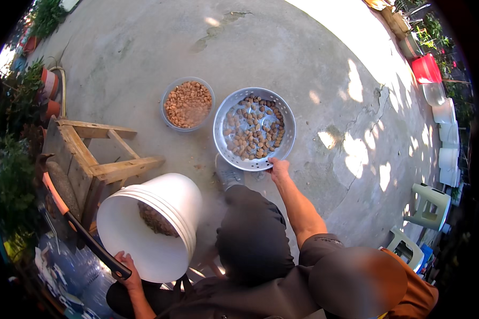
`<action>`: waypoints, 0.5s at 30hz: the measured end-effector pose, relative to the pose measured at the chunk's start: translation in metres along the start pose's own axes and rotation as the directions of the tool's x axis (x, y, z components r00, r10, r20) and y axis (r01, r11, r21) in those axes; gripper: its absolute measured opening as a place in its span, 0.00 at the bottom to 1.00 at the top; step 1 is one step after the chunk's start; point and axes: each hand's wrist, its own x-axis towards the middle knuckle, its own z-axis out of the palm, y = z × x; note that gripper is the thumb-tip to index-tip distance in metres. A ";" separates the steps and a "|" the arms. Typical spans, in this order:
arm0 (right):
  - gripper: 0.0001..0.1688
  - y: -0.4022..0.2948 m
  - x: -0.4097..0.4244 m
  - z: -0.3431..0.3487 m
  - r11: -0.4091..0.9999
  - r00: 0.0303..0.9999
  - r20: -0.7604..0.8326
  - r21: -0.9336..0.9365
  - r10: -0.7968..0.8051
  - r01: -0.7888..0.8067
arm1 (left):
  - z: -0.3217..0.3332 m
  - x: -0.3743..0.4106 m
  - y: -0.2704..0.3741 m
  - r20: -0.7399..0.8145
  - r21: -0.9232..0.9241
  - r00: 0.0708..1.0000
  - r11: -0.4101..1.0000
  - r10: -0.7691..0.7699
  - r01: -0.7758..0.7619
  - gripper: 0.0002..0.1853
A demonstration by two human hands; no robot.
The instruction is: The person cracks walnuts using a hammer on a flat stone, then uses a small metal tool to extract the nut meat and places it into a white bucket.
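My right hand point(278, 168) grips the near rim of a round metal basin with holes around its wall point(223, 149), which holds many brown nuts or fruit stones point(259, 145). A clear plastic tub point(163, 113) full of orange-brown kernels point(188, 103) stands on the concrete to its left. My left hand point(129, 271) is around the end of the black handle of a hammer-like tool point(92, 239), whose dark head is at the far left. That hand is beside the rim of a tilted white plastic bucket point(171, 203), with a brown heap deep inside it.
A wooden frame stool point(123, 169) lies on its side at the left, near potted plants point(50, 85). Pale plastic stools point(429, 207) and white buckets point(448, 159) line the right. Near my right shoulder is another person point(415, 279) in orange. Cracked concrete point(323, 79) spreads ahead.
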 end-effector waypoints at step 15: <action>0.15 -0.048 -0.018 0.012 0.957 0.968 -0.133 0.170 -0.212 0.233 | 0.013 0.000 -0.031 -0.032 -0.127 0.999 0.991 -0.034 0.030 0.09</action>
